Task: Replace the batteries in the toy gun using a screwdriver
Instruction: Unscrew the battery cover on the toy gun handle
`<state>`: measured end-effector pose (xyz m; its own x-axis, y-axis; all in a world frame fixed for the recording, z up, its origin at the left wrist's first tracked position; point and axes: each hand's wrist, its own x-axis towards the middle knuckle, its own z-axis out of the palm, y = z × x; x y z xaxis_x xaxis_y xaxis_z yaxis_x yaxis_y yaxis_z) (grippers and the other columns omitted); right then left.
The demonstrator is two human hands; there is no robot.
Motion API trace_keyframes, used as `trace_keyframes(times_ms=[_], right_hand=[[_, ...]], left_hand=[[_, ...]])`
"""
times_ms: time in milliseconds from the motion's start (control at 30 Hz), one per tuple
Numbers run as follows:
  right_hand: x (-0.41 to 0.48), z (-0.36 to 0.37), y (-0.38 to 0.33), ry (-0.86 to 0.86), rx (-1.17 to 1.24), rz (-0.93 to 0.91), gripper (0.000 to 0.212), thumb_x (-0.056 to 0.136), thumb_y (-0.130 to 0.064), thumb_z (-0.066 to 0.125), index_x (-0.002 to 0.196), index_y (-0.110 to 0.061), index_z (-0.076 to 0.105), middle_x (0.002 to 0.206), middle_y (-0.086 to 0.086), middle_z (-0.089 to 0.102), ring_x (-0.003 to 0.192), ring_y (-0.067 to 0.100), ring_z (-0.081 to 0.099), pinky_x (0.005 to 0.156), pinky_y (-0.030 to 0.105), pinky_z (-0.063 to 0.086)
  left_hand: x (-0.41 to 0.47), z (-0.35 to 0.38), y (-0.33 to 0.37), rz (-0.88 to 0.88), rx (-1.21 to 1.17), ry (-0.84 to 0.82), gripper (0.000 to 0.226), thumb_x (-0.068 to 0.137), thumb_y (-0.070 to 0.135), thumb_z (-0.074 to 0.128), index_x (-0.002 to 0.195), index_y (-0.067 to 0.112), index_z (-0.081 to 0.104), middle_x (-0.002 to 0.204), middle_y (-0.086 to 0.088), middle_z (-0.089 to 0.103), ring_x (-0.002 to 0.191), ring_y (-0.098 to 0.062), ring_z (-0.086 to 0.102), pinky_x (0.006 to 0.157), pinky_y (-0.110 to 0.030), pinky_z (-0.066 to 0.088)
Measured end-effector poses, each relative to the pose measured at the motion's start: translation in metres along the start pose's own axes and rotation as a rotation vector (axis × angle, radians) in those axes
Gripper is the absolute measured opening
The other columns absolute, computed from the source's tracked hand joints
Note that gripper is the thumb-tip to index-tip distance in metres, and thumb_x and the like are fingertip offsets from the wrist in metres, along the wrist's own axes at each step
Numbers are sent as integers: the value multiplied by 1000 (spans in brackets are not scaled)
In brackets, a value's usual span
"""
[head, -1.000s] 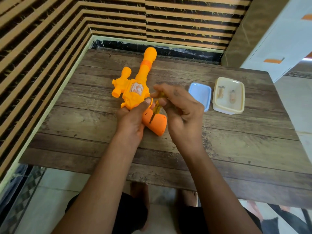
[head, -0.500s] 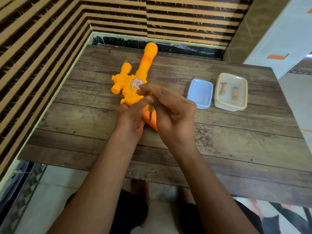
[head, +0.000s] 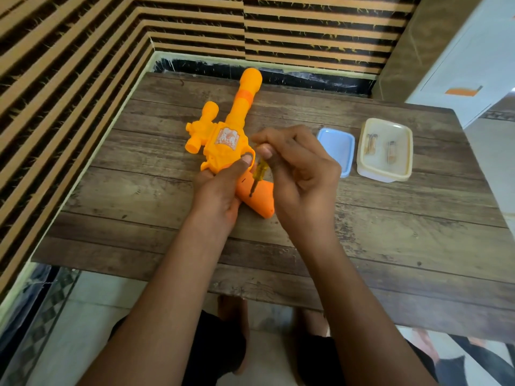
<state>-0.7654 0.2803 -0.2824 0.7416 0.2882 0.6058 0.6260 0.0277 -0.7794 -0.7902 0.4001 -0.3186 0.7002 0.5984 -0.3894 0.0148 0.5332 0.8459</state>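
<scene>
Screwdriver (head: 259, 174) tip is now sitting on the toy gun (head: 223, 140) grip mid-frame on the counter (head: 390, 232); half a second back the right hand (head: 301, 174) was hiding it. Right hand is pinching the handle, left hand (head: 220, 188) is clamping the gun, so the cover screw is probably getting worked.

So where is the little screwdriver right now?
In the head view, near the table's middle: the right hand pinches the screwdriver, tip down on the toy gun's orange grip, beside the left hand.
</scene>
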Motion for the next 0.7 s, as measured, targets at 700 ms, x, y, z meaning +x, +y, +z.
trace_keyframes(times_ms=[700], right_hand=[[0, -11, 2, -121, 125, 77, 14, 97, -2, 67, 106, -2, 78, 106, 5, 77, 104, 19, 70, 90, 38, 55]], left_hand=[[7, 0, -2, -4, 13, -5, 42, 80, 6, 85, 120, 10, 72, 121, -18, 76, 114, -35, 73, 98, -59, 59]])
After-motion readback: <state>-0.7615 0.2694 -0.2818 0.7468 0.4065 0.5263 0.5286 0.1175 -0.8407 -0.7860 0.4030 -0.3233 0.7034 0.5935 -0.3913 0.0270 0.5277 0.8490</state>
